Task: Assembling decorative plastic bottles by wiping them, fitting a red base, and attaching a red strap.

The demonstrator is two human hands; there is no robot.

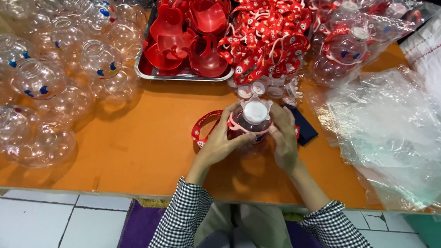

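Note:
My left hand (219, 141) and my right hand (283, 136) hold a clear round plastic bottle (248, 131) between them over the orange table (131, 144). The bottle has a white cap (255, 110) and a red collar around its neck. A red strap (203, 126) hangs from the collar toward the left, by my left fingers. Both hands have their fingers wrapped on the bottle's upper part. Checked sleeves cover my forearms.
Many clear round bottles (42, 83) fill the left of the table. A metal tray (147, 70) of red plastic parts sits at the back, a heap of red straps (266, 33) beside it. Bagged finished bottles (352, 41) and loose plastic bags (402, 129) lie right. A dark blue cloth (305, 127) is under my right hand.

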